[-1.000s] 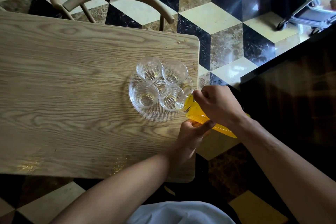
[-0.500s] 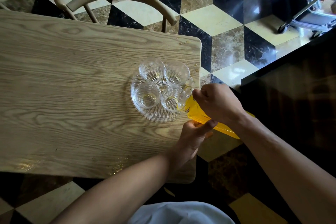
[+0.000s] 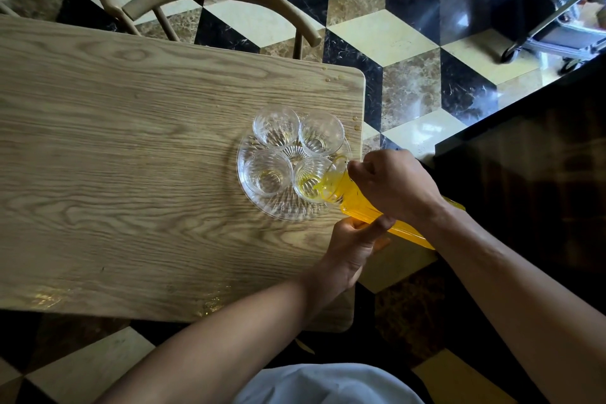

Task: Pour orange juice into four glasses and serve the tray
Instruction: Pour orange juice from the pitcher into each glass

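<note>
Right hand (image 3: 393, 187) curls its fingers over the top of the tilted jug (image 3: 357, 202); left hand (image 3: 354, 243) cups it underneath, thumb extended.

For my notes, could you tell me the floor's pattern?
Cube-illusion tiles in black, cream and brown marble; head view.

My right hand (image 3: 393, 187) covers the middle of the juice bottle (image 3: 355, 202), and its base passes behind my wrist; I can't see the left hand's (image 3: 352, 246) fingers beneath it, and the tabletop (image 3: 131, 157) runs off the left edge
</note>
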